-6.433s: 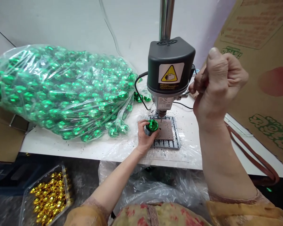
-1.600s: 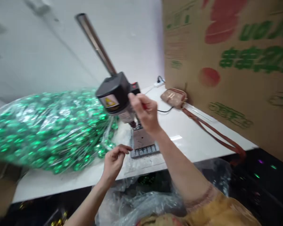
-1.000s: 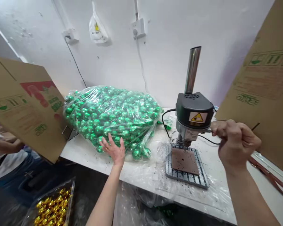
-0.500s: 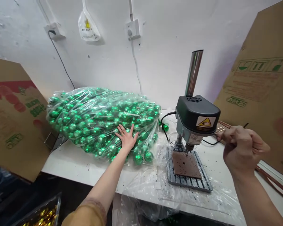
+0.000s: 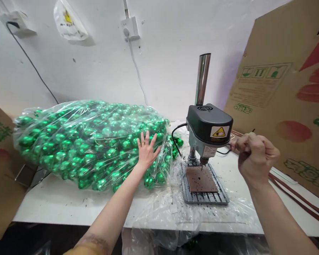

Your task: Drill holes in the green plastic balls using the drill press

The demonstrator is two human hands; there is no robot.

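My left hand [image 5: 148, 150] lies with spread fingers on the right end of a large clear plastic bag [image 5: 50, 157] full of shiny green beads. To its right stands a small bench drill press [image 5: 210, 124] with a black motor housing. A brown square board [image 5: 202, 179] with a dark hole lies on the slotted metal base, beneath the drill bit [image 5: 202, 166]. My right hand [image 5: 257, 156] is closed in a fist at the press's right side, around its feed handle, which the fingers mostly hide. A thin dark rod end shows just above the fist.
Cardboard boxes stand at the right [image 5: 276, 85] and left [image 5: 0, 170]. Loose clear plastic film [image 5: 159, 216] hangs over the table's front edge. Dark shavings lie around the drill base. Power cords run down the wall from sockets [image 5: 130, 28]. Brown strips [image 5: 295, 194] lie at the right.
The view has turned a little to the right. My left hand has slid rightward over the bag, towards its end. My right hand stays closed at the drill press handle.
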